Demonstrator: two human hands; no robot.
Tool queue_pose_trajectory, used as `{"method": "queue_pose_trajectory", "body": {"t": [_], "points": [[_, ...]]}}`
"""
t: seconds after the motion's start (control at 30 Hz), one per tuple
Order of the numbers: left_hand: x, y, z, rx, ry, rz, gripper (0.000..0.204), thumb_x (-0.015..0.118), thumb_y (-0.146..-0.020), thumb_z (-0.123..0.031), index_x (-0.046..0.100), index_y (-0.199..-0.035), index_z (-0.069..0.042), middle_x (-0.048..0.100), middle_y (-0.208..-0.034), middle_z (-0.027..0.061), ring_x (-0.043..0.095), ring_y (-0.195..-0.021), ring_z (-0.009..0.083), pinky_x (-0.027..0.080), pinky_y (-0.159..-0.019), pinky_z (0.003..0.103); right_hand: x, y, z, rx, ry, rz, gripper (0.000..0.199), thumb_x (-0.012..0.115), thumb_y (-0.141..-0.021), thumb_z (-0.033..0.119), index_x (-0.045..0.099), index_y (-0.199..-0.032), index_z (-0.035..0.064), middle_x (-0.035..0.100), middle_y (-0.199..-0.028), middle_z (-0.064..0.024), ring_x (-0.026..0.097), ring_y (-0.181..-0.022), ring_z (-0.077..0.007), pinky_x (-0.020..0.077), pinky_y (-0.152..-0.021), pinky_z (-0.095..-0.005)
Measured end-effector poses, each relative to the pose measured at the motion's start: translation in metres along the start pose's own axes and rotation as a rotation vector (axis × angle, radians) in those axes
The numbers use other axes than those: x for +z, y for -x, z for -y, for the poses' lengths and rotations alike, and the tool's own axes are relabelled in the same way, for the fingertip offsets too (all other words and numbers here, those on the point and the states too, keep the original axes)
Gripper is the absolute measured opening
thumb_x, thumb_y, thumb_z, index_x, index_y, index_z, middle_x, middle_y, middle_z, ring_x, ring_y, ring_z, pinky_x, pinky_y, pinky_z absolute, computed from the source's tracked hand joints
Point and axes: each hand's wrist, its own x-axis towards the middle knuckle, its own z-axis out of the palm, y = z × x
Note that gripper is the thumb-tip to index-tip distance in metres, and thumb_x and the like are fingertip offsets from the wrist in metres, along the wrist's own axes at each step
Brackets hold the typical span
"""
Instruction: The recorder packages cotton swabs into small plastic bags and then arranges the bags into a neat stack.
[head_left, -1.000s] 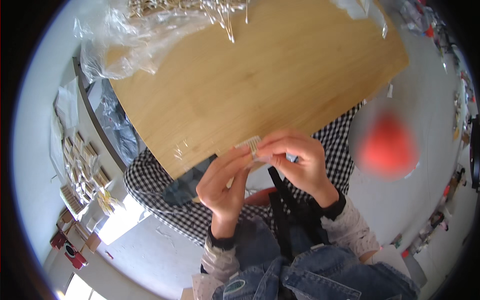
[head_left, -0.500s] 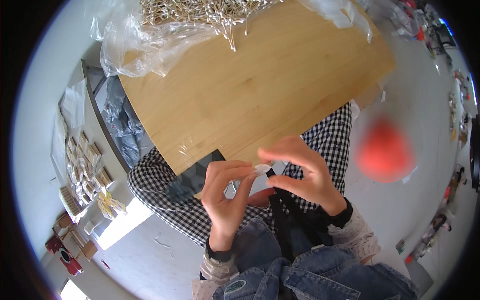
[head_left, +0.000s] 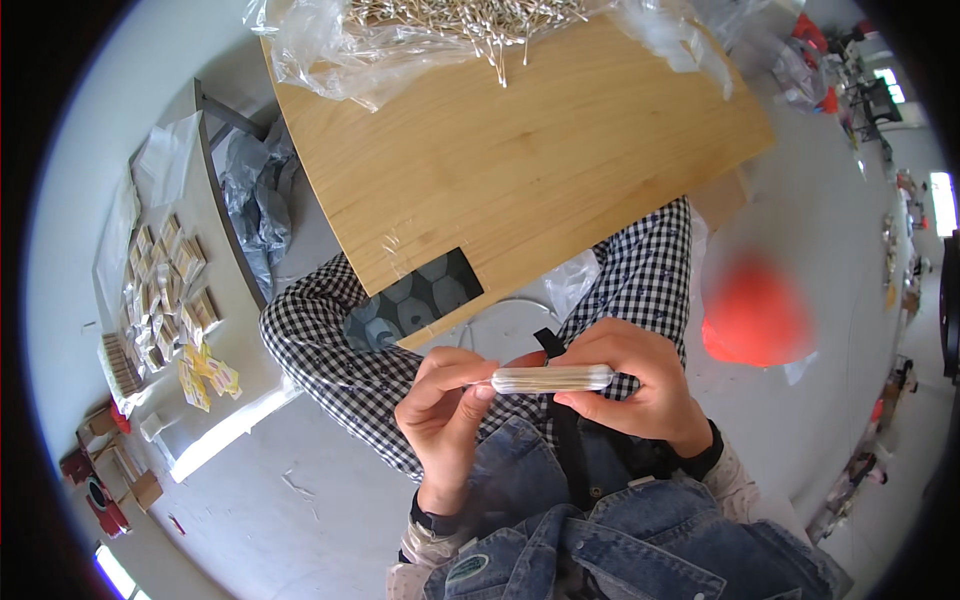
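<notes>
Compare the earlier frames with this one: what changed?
The right hand, apart from the cotton swab pack a moment ago, now holds its right end; the pack has turned lengthwise, left to right. The left hand still holds it; loose cotton swabs stay piled at the far end of the wooden table.

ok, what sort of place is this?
Likely a small packing workshop: a heap of loose swabs on the wooden table, many small bundles off left, and a swab pack in the foreground.
</notes>
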Motion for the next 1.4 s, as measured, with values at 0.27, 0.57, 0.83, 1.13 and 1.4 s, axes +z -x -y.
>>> {"method": "queue_pose_trajectory", "body": {"t": [0.27, 0.57, 0.83, 1.13, 1.4], "points": [[-0.005, 0.018, 0.0, 0.105, -0.059, -0.121, 0.007, 0.071, -0.083, 0.001, 0.069, -0.09, 0.003, 0.061, -0.088, 0.0065, 0.056, -0.079, 0.0136, 0.046, -0.071, 0.024, 0.014, 0.006, 0.012, 0.038, -0.037, 0.029, 0.021, 0.075, -0.077, 0.002, 0.069, -0.097, 0.0021, 0.065, -0.085, -0.0034, 0.053, -0.065, -0.012, 0.0423, -0.056, -0.0245], [0.001, 0.023, -0.006, 0.131, -0.165, -0.047, 0.012, 0.073, -0.079, 0.004, 0.067, -0.089, 0.004, 0.064, -0.089, 0.0092, 0.058, -0.079, 0.018, 0.046, -0.072, 0.028, 0.011, 0.008, 0.006, 0.158, -0.228, 0.051, 0.028, 0.079, -0.078, 0.009, 0.066, -0.102, 0.0022, 0.068, -0.093, -0.0055, 0.064, -0.083, -0.0133, 0.048, -0.066, -0.0245], [0.018, 0.021, -0.004, 0.314, -0.456, -0.093, 0.024, 0.077, -0.068, 0.011, 0.065, -0.087, 0.005, 0.066, -0.08, 0.0126, 0.064, -0.071, 0.0214, 0.051, -0.063, 0.029, 0.023, 0.013, -0.009, 0.069, 0.231, -0.37, 0.052, 0.082, -0.073, 0.007, 0.054, -0.116, 0.0, 0.059, -0.107, -0.0113, 0.063, -0.092, -0.0206, 0.05, -0.079, -0.0303], [0.029, 0.018, -0.001, 0.516, -0.723, 0.051, 0.041, 0.079, -0.066, 0.01, 0.054, -0.098, 0.0, 0.067, -0.078, 0.0132, 0.066, -0.071, 0.022, 0.05, -0.061, 0.029, 0.039, 0.011, 0.014, 0.123, -0.123, -0.22, 0.028, 0.081, -0.074, 0.005, 0.06, -0.092, 0.0014, 0.064, -0.098, -0.0134, 0.062, -0.088, -0.0184, 0.0495, -0.076, -0.0293], [0.027, 0.019, -0.005, 0.483, -0.64, 0.228, 0.06, 0.082, -0.068, 0.002, 0.037, -0.108, -0.004, 0.068, -0.092, 0.0182, 0.063, -0.08, 0.0236, 0.048, -0.07, 0.033, 0.032, 0.009, 0.001, 0.031, -0.004, -0.301, 0.017, 0.069, -0.078, -0.006, 0.059, -0.09, -0.0005, 0.065, -0.091, -0.0153, 0.063, -0.075, -0.0206, 0.0507, -0.064, -0.0276]]}}
